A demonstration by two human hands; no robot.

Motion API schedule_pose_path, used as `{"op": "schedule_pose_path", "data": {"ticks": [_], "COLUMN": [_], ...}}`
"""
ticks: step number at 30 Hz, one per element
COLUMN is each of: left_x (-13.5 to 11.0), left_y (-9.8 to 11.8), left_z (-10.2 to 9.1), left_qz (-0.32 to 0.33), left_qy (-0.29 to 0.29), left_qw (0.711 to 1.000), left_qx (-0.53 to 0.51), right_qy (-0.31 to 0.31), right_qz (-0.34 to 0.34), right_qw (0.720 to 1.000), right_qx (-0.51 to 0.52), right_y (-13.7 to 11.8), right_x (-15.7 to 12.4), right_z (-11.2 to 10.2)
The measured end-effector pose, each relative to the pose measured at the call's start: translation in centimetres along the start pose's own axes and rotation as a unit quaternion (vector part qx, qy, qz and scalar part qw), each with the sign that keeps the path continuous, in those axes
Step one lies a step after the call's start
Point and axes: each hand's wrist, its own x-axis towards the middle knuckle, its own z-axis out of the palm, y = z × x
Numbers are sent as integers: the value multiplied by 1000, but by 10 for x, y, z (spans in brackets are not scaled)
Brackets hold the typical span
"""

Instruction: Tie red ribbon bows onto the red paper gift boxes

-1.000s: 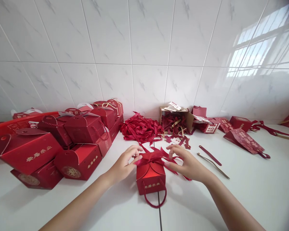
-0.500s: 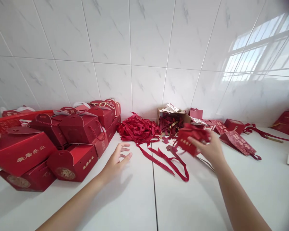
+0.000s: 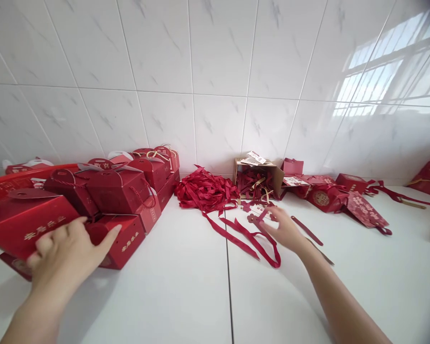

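Note:
My left hand [image 3: 62, 253] is spread over the front red gift boxes at the left, with thumb and fingers apart. One front box [image 3: 123, 241] with gold lettering shows beyond the thumb. Another lettered box [image 3: 25, 220] lies behind the fingers; whether they touch it I cannot tell. My right hand [image 3: 284, 231] is low over the table, fingertips apart beside a dark red strap with a flower-shaped end [image 3: 252, 218]. A long red ribbon [image 3: 232, 239] runs loosely to the left of that hand.
A heap of red ribbon [image 3: 206, 190] lies by the tiled wall. Right of it, an open carton [image 3: 258, 179] holds more strips. A red box with a gold emblem [image 3: 324, 197] and a patterned red piece [image 3: 367, 211] lie further right. A red basket [image 3: 7, 182] stands at the left.
My right hand has let go of the red box, which now rests at the right, and moved left to the straps. My left hand has moved left and nearer, over the boxes.

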Motion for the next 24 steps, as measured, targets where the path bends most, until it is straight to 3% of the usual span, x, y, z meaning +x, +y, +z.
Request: {"op": "schedule_pose_path", "data": {"ticks": [2, 4, 8, 10, 12, 14, 16, 20, 24], "left_x": [-7, -15, -31, -42, -56, -69, -80, -85, -77], "left_y": [-5, -5, 7, 14, 23, 32, 41, 54, 67], "left_z": [10, 20, 38, 42, 40, 32, 24, 15, 15], "left_qz": [34, 66, 146, 241, 341, 404, 417, 401, 408], "left_qy": [-31, -25, -4, -37, -113, -211, -262, -233, -184], "left_qw": [999, 997, 986, 960, 912, 862, 834, 823, 819], "left_qx": [-4, -17, -75, -141, -196, -221, -250, -327, -357], "right_qy": [-118, -161, -114, -60, -21, -19, -24, -26, -5], "right_qz": [-74, -112, -95, -50, -7, 8, 9, 14, 25], "right_qw": [990, 981, 989, 997, 999, 999, 998, 993, 982], "right_qx": [-5, -7, 3, 17, 30, 40, 58, 115, 188], "right_y": [-11, -23, -41, -44, -44, -43, -41, -40, -52], "right_x": [-10, -20, -22, -16, -9, -5, -2, 5, 7], "right_z": [14, 28, 56, 64, 68, 68, 66, 53, 15]}}
